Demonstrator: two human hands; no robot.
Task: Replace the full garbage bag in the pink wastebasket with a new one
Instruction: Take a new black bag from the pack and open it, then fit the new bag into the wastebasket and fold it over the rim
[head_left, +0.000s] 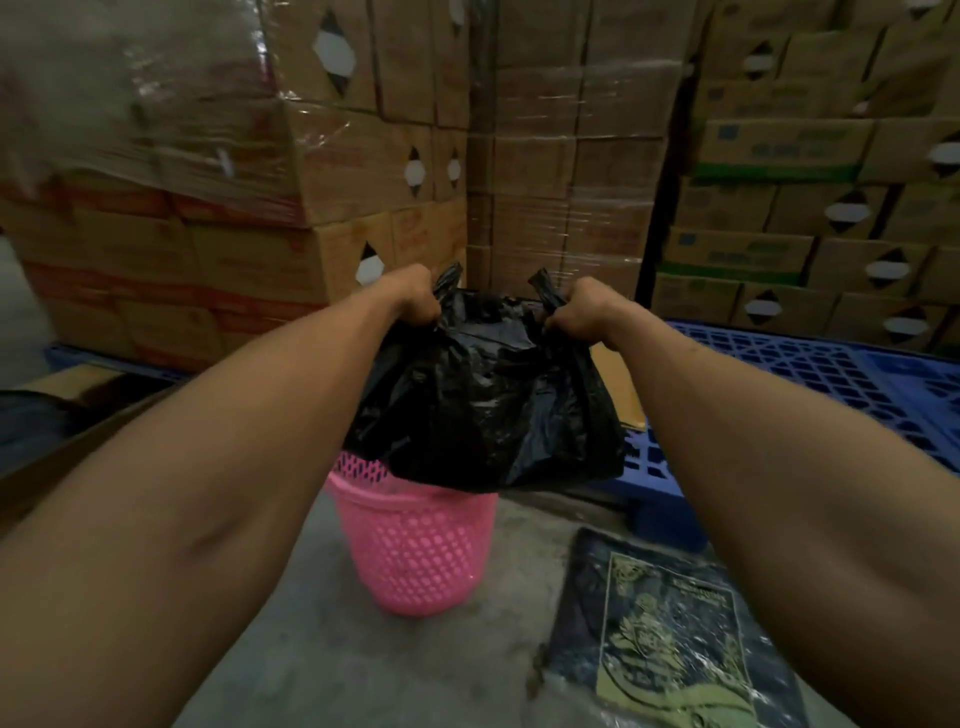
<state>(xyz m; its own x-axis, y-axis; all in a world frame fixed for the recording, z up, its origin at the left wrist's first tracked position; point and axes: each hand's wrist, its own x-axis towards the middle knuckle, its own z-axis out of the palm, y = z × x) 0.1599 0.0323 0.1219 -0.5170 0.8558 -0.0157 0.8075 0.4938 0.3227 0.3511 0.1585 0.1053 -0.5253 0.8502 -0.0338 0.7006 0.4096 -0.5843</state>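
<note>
Cartons (561, 171) wall wastebasket (415, 551); pallet (810, 384) beside.

Pretty tight spot we're in. Stacked boxes (363, 156) wall off the whole back, so no reaching past there. A blue pallet (810, 384) blocks the right side, its corner just beside the basket (415, 551). On the floor (291, 649) near the basket's right lies a flat packet (670, 634), low enough to pass over. The bag (493, 395) hangs right over the basket's mouth, covering most of it. Bare concrete in front of the basket and to its left is the open way in.
</note>
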